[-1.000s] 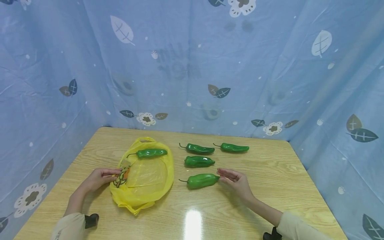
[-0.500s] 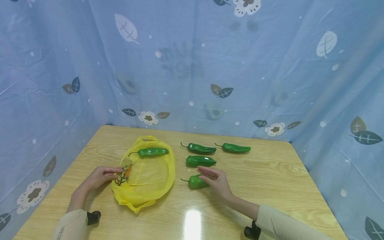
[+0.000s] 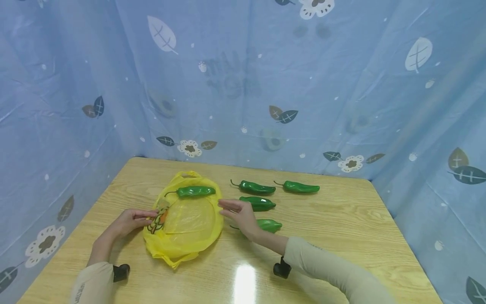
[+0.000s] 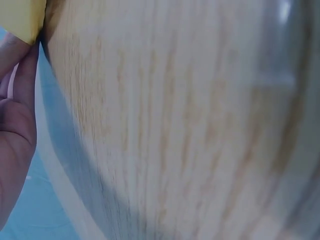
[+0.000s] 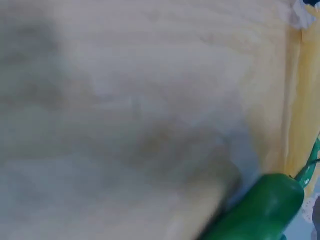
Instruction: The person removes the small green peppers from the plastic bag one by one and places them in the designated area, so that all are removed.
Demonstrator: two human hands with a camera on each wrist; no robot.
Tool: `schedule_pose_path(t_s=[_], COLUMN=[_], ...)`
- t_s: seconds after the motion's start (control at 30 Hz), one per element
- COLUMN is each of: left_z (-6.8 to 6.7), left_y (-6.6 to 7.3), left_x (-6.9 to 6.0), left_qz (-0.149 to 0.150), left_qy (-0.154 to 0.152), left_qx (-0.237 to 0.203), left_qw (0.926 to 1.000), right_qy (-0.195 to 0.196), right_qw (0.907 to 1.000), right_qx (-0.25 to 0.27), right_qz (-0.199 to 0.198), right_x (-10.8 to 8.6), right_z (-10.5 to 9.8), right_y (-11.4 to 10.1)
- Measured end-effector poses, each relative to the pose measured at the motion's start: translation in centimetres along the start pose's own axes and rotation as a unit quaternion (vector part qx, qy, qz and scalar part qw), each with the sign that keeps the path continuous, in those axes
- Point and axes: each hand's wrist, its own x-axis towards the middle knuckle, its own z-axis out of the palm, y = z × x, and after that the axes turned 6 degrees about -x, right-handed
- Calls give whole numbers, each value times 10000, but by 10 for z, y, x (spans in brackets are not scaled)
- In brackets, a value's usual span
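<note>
A yellow plastic bag [image 3: 190, 228] lies spread with its mouth open on the left of the table. My left hand [image 3: 129, 223] pinches its left edge; the left wrist view shows the fingertips at a yellow corner of the bag [image 4: 22, 20]. Inside the bag, towards the back, rests a green pepper [image 3: 195, 191]. My right hand [image 3: 241, 217] is at the bag's right rim with fingers straight and nothing held; whether it touches the rim I cannot tell. It partly covers a light green pepper [image 3: 270, 225] and the end of a darker green pepper [image 3: 260, 204].
Two more green peppers, one [image 3: 256, 187] behind the right hand and one [image 3: 300, 187] further right, lie near the back of the wooden table [image 3: 341, 236]. A blue patterned curtain [image 3: 243, 84] stands behind and at both sides.
My right hand has moved left, passing over the light green pepper, from its right tip to the bag's right rim. My left hand stays at the bag's left edge.
</note>
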Motion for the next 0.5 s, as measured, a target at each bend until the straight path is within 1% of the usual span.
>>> schedule_pose_path(t_s=[0.1, 0.17, 0.23, 0.37, 0.43, 0.5], left_z=[2, 3, 5, 3, 2, 1], left_y=[-3, -3, -2, 3, 4, 5], left_x=[-1, -1, -1, -1, -1, 0], left_qz=[-26, -24, -23, 40, -8, -115], left_qy=[-17, 1, 24, 87, 92, 90], left_qx=[38, 129, 231, 427, 324, 153], left_qw=[10000, 9999, 9997, 9990, 9994, 9998], right_qy=[-617, -1010, -1303, -1646, -1762, -1749], right_qw=[9979, 9947, 9913, 9857, 9828, 9818], right_qx=[-164, -128, -70, -150, -278, -425], right_qz=[89, 152, 174, 341, 476, 604], right_x=[21, 36, 50, 76, 87, 96], right_z=[0, -4, -8, -13, -13, -12], right_y=[3, 4, 5, 10, 13, 15])
